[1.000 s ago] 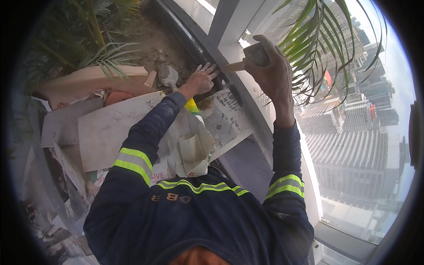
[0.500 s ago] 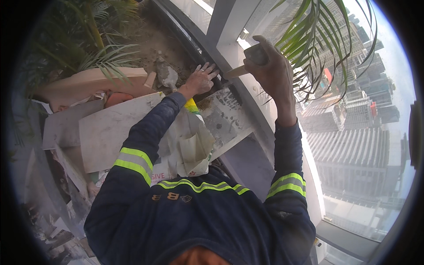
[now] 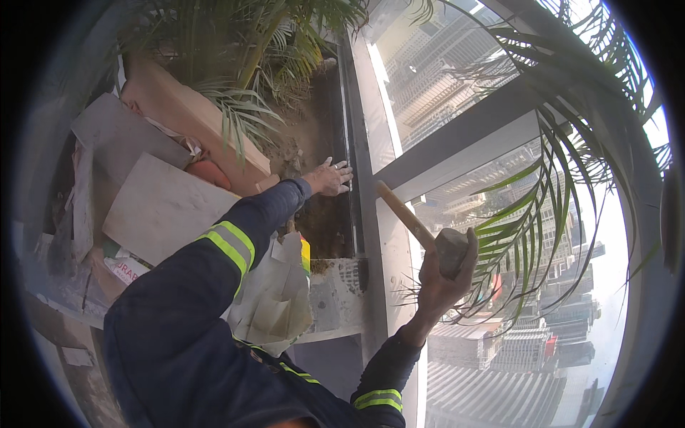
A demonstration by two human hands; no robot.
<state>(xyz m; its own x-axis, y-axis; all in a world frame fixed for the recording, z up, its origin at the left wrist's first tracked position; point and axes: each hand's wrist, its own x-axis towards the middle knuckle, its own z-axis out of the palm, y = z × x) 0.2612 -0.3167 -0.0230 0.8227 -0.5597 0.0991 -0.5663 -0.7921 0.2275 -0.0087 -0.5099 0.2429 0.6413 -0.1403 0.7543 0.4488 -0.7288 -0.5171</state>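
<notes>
against the black strip (image 3: 346,114), the left hand (image 3: 330,178) is laid fingers-apart, seemingly for support; right of the strip, the grey-headed tool (image 3: 452,250) is clamped by the right hand (image 3: 444,287), handle (image 3: 407,215) stripward.

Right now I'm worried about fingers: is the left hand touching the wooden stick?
Apart: the head view shows grey frame between the left hand and the wooden stick.

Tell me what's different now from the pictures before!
The right hand has moved back toward the person's body, bringing the grey lump and wooden stick with it. The whole view has turned too, so the dark rail looks more upright. Nothing was picked up or let go. The left hand is still at the rail, fingers spread.
</notes>
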